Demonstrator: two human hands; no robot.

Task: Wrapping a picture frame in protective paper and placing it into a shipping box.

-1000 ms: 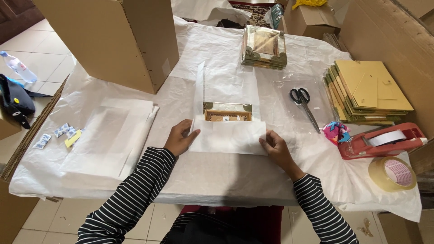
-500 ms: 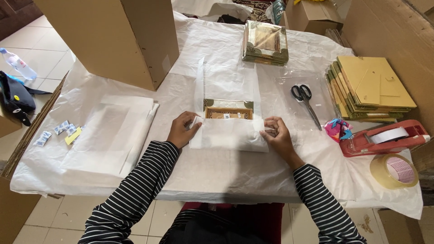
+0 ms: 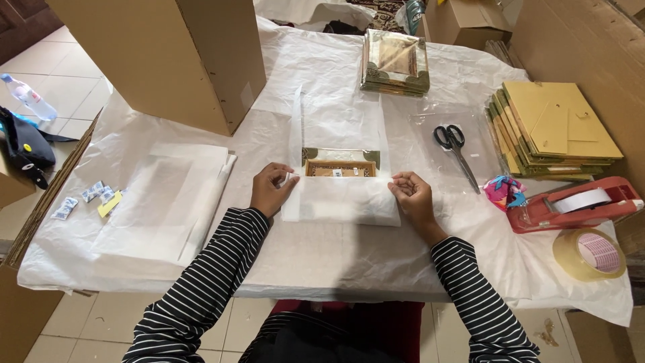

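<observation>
My left hand (image 3: 271, 193) pinches left edge of white paper (image 3: 341, 199); right hand (image 3: 411, 196) pinches right edge. Paper half covers frame (image 3: 339, 163), mid-bench (image 3: 336, 262). Scissors (image 3: 454, 149) right.

- White wrapping paper (image 3: 341, 202): thin, translucent sheet folded up over the frame's near half, lying flat just left of the scissors (image 3: 455, 151).
- Picture frame (image 3: 339, 163): ornate, gold-green, lying flat, far edge uncovered, also left of the scissors.
</observation>
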